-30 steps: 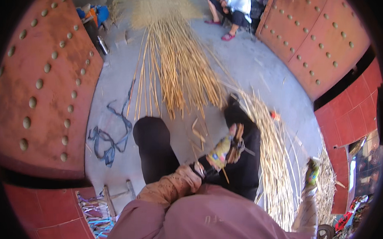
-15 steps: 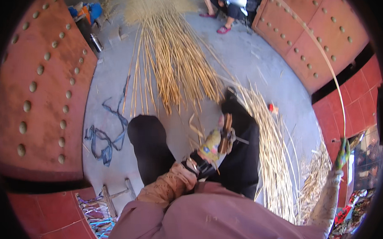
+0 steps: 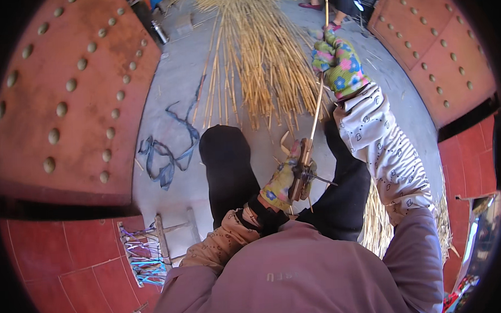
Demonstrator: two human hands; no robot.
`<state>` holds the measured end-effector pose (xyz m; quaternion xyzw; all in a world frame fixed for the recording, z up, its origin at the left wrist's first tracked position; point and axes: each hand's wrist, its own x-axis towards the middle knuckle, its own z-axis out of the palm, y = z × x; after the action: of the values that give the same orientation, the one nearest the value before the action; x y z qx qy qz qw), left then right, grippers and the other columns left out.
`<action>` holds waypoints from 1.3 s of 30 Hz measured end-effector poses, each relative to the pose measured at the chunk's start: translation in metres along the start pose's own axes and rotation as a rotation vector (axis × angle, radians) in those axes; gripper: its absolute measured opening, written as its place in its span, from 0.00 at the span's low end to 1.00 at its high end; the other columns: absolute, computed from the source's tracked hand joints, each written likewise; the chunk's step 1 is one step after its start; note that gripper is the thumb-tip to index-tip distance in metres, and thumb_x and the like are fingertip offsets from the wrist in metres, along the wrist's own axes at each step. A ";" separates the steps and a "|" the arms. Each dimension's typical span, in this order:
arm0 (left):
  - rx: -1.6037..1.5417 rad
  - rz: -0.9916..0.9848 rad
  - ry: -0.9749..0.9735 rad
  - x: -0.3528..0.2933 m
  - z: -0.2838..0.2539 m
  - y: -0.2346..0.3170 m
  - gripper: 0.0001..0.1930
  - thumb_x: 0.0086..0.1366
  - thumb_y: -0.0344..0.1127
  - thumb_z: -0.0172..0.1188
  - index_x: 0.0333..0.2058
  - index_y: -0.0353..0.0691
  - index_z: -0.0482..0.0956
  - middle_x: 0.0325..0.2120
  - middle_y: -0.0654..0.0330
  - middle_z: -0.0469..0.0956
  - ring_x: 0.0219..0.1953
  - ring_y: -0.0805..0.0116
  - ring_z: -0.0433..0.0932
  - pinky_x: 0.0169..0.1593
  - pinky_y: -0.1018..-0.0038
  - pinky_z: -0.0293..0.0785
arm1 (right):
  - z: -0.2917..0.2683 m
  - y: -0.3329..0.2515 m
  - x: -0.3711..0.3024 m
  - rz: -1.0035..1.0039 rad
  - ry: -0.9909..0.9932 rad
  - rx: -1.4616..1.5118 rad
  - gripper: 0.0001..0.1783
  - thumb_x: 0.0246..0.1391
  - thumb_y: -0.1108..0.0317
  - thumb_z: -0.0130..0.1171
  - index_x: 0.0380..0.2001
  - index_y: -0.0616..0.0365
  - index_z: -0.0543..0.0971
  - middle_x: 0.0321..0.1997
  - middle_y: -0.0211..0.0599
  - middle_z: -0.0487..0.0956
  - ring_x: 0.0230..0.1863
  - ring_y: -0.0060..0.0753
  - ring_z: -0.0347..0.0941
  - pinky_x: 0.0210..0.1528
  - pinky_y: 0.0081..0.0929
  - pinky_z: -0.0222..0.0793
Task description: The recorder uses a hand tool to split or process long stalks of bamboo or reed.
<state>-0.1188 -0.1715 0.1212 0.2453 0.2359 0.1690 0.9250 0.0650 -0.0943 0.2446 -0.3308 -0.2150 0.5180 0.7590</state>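
In a floral glove, my left hand [image 3: 279, 186] is closed round a small brown wooden splitting tool [image 3: 301, 182] with a thin metal pin sticking out of its side. My right hand [image 3: 340, 65], in a green flowered glove, reaches forward and grips a long reed stalk [image 3: 317, 107]. The stalk slants down from that hand to the upper end of the tool; whether it passes inside the tool cannot be made out. A pale curled strip [image 3: 285, 142] lies beside the left glove.
A large fan of reed stalks [image 3: 258, 62] spreads over the grey floor ahead. Pale split stalks [image 3: 374, 226] lie at my right. A blue strap [image 3: 165, 165] is on the floor at left, near a wooden stool [image 3: 161, 242]. Red studded doors [image 3: 72, 107] flank the space; a person [image 3: 345, 4] sits far ahead.
My right hand has swung from far out on the right to the front, now gripping a stalk in line with the tool. The left hand stays on the tool; the view has shifted.
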 end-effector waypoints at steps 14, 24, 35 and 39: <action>-0.065 -0.109 0.095 -0.008 -0.003 0.047 0.23 0.56 0.58 0.40 0.28 0.43 0.70 0.13 0.66 0.67 0.11 0.75 0.65 0.13 0.80 0.62 | -0.003 0.081 -0.022 0.300 0.061 -0.054 0.15 0.52 0.56 0.43 0.29 0.59 0.68 0.11 0.19 0.56 0.10 0.16 0.50 0.12 0.18 0.49; 0.067 0.022 0.181 0.026 0.011 0.055 0.26 0.52 0.64 0.41 0.17 0.45 0.67 0.07 0.65 0.64 0.07 0.71 0.66 0.09 0.78 0.60 | -0.013 0.054 0.030 0.235 0.003 0.009 0.12 0.54 0.65 0.39 0.32 0.62 0.67 0.13 0.20 0.56 0.11 0.15 0.48 0.13 0.16 0.47; 0.005 0.413 0.129 0.107 0.033 0.079 0.23 0.53 0.60 0.46 0.25 0.44 0.72 0.16 0.67 0.68 0.18 0.77 0.67 0.24 0.82 0.64 | -0.190 0.057 -0.061 0.203 0.084 -0.606 0.16 0.52 0.57 0.43 0.35 0.57 0.70 0.28 0.36 0.74 0.30 0.32 0.71 0.30 0.26 0.68; -0.141 0.289 0.136 0.115 0.025 0.076 0.24 0.51 0.60 0.48 0.24 0.43 0.72 0.15 0.66 0.68 0.17 0.75 0.67 0.21 0.81 0.64 | -0.055 0.068 -0.113 0.387 0.143 -0.413 0.15 0.52 0.56 0.44 0.28 0.57 0.71 0.20 0.32 0.73 0.16 0.25 0.67 0.17 0.21 0.62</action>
<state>-0.0252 -0.0683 0.1401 0.1993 0.2477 0.3326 0.8878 0.0163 -0.1980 0.1589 -0.5489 -0.1950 0.5738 0.5757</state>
